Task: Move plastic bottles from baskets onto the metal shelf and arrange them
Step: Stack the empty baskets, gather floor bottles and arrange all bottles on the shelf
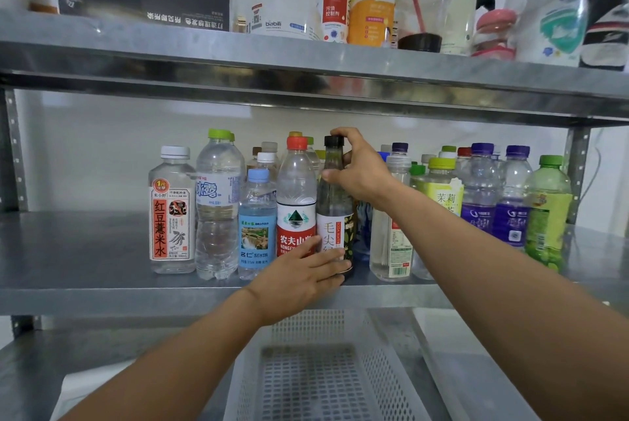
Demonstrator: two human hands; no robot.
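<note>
A dark bottle with a black cap (333,196) stands upright on the middle metal shelf (85,271), in the front row of several plastic bottles. My right hand (360,172) grips its neck just under the cap. My left hand (306,267) lies with its fingers flat against the bottle's base and the foot of the red-label bottle (295,213) beside it. A small blue-label bottle (257,226) and a clear bottle with a green cap (218,209) stand further left.
A white perforated basket (326,369) sits on the lower shelf below my arms, with nothing visible in it. A second white tray (476,369) lies to its right. The upper shelf (238,56) carries a black box and assorted bottles. Bare shelf lies left of the row.
</note>
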